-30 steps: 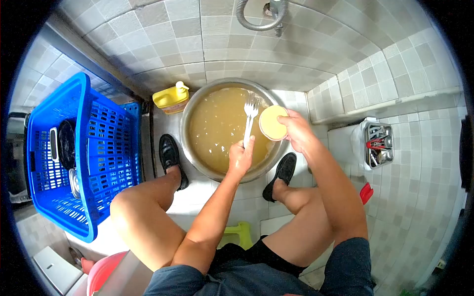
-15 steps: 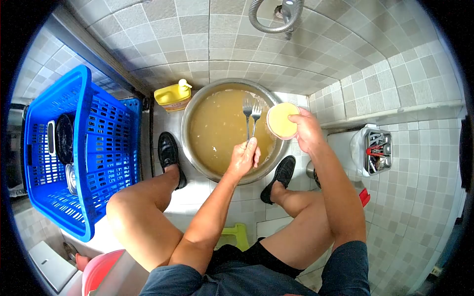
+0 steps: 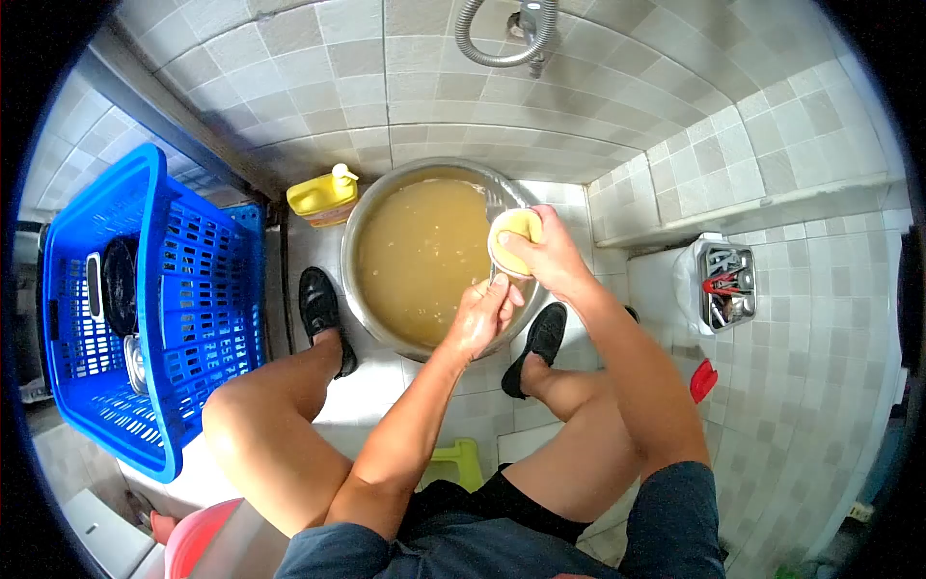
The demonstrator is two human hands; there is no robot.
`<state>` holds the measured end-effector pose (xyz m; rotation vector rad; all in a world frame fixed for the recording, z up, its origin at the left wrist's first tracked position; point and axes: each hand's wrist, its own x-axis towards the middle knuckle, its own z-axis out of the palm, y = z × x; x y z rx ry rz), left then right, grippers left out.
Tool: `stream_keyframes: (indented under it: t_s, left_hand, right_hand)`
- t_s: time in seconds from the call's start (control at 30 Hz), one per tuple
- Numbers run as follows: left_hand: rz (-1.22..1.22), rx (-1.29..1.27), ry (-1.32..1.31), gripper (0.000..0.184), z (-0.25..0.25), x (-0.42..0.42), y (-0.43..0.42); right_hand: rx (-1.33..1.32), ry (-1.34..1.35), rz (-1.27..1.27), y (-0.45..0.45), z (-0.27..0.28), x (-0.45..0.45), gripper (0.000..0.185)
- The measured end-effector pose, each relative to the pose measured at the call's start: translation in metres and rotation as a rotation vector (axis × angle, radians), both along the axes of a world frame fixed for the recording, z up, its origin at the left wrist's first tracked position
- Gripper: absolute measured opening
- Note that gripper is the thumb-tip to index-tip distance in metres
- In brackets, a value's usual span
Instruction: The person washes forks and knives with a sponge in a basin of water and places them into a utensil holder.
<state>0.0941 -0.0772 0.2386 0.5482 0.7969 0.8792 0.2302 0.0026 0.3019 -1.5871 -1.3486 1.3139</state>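
My left hand (image 3: 479,316) is closed around the handles of two forks (image 3: 495,205), held over the right side of a large metal basin (image 3: 350,261). Cloudy brownish water (image 3: 415,241) fills much of the basin. A round yellow sponge (image 3: 503,230) is in my right hand (image 3: 552,255), folded over the forks and pressed against them. Only part of the fork heads shows past the sponge; the rest is covered. Both hands are close together, above the water.
A blue basket (image 3: 207,280) with dark and metal cookware stands at the left. Near the basin sits a yellow pump bottle (image 3: 323,198). To the right is a metal holder (image 3: 728,289) of utensils. A green stool (image 3: 468,465) lies below me; a shower hose (image 3: 487,60) hangs above.
My right hand has moved left with the sponge, from beside the forks onto them. The sponge now bends around the forks and hides most of them. The view has shifted slightly.
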Motion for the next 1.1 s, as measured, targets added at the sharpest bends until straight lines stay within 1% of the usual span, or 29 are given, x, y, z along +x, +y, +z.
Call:
stream_keyframes:
  t_s: [0.03,0.1,0.13,0.17,0.23,0.27,0.3,0.37,0.4,0.43,0.5,0.53,0.6,0.63,0.67,0.7,0.73,0.77,0.8,0.83,0.9,1.0,1.07,1.1]
  left_hand:
    - [-0.007,-0.035,-0.034,0.047,0.005,0.003,-0.002]
    - [-0.016,-0.041,-0.058,0.049,0.003,0.003,-0.003]
    - [-0.048,-0.021,-0.025,0.049,0.004,0.001,-0.002]
    - [-0.081,-0.004,0.01,0.05,0.004,-0.001,-0.003]
    - [-0.118,0.034,0.053,0.051,0.004,0.0,-0.007]
    - [-0.133,0.034,0.016,0.053,0.005,0.0,-0.008]
    - [-0.146,0.033,-0.022,0.054,0.006,0.0,-0.008]
    - [-0.12,-0.003,0.011,0.056,0.007,-0.002,-0.005]
    - [-0.095,-0.042,0.044,0.058,0.006,-0.003,-0.003]
    - [-0.086,-0.043,0.043,0.058,0.0,-0.006,-0.001]
    - [-0.016,-0.085,0.067,0.06,-0.014,-0.01,0.004]
    - [0.053,-0.118,0.127,0.056,-0.016,-0.008,0.006]
    - [0.071,-0.099,0.128,0.054,-0.018,-0.011,0.009]
    - [0.089,-0.079,0.13,0.052,-0.016,-0.012,0.01]
    - [0.105,-0.052,0.121,0.046,-0.014,-0.013,0.009]
    - [0.106,-0.051,0.121,0.046,-0.014,-0.012,0.009]
    - [0.121,-0.016,0.106,0.043,-0.015,-0.012,0.008]
    - [0.137,0.02,0.091,0.04,-0.015,-0.012,0.009]
    - [0.138,0.02,0.092,0.04,-0.015,-0.012,0.009]
    - [0.155,0.008,0.091,0.038,-0.014,-0.012,0.009]
    - [0.174,-0.005,0.091,0.035,-0.014,-0.011,0.009]
    - [0.192,0.054,0.135,0.031,-0.013,-0.011,0.01]
    - [0.22,0.026,0.019,0.028,-0.007,-0.009,0.01]
    - [0.221,0.025,0.02,0.028,-0.007,-0.009,0.011]
  right_hand:
    - [0.002,-0.004,-0.009,0.001,0.003,0.001,0.054]
    - [0.092,-0.093,0.009,0.008,0.008,0.004,0.049]
    - [0.126,-0.038,-0.07,0.011,0.007,0.004,0.043]
    - [0.127,-0.041,-0.075,0.015,0.01,0.01,0.043]
    - [0.08,0.117,-0.326,0.03,0.02,0.026,0.037]
    - [0.079,0.056,-0.376,0.035,0.016,0.04,0.034]
    - [0.081,0.057,-0.377,0.035,0.019,0.05,0.034]
    - [0.007,0.221,-0.41,0.036,0.025,0.063,0.033]
    - [0.033,0.309,-0.346,0.032,0.034,0.064,0.034]
    - [0.031,0.309,-0.338,0.03,0.04,0.063,0.034]
    - [-0.051,0.398,-0.394,0.029,0.047,0.061,0.031]
    - [-0.051,0.398,-0.393,0.03,0.047,0.062,0.031]
    - [-0.147,0.562,-0.328,0.029,0.045,0.066,0.027]
    - [-0.146,0.563,-0.33,0.029,0.042,0.069,0.027]
    - [-0.212,0.679,-0.255,0.03,0.039,0.072,0.026]
    - [-0.279,0.795,-0.178,0.03,0.04,0.07,0.025]
    - [-0.279,0.795,-0.177,0.029,0.042,0.07,0.025]
    - [-0.284,0.804,-0.121,0.027,0.044,0.07,0.025]
    - [-0.289,0.812,-0.065,0.026,0.049,0.067,0.025]
    - [-0.29,0.812,-0.064,0.025,0.052,0.062,0.025]
    - [-0.219,0.663,-0.097,0.023,0.056,0.052,0.026]
    - [-0.192,0.642,-0.061,0.021,0.057,0.045,0.027]
    - [-0.194,0.642,-0.051,0.022,0.055,0.046,0.027]
    - [-0.194,0.643,-0.043,0.023,0.053,0.046,0.027]
